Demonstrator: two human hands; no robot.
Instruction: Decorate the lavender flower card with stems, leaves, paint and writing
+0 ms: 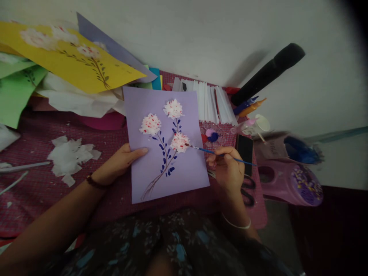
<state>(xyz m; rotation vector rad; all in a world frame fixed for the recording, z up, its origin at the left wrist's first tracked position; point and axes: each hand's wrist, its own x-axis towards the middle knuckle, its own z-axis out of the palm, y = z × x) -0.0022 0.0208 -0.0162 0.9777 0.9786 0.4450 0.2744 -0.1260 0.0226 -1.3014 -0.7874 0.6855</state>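
Observation:
My left hand (128,157) grips the left edge of a purple sheet of paper (189,172), thumb on top and fingers hidden beneath. On the sheet are three white tissue flowers dabbed with red, plus brown stems and dark blue leaves. A slim blue paintbrush (205,150) is pinched in my right hand (228,165). Its tip meets the lower right flower (180,142). Just beyond my right hand, a clear paint palette (221,134) holds red, pink and dark blue paint.
Scissors (248,189) and a black phone (244,151) lie right of my right hand. Torn white tissue (69,157) is at left. Behind are a yellow flower picture (115,69), white strips (208,99), paint tubes (253,107) and a paper cup (262,123).

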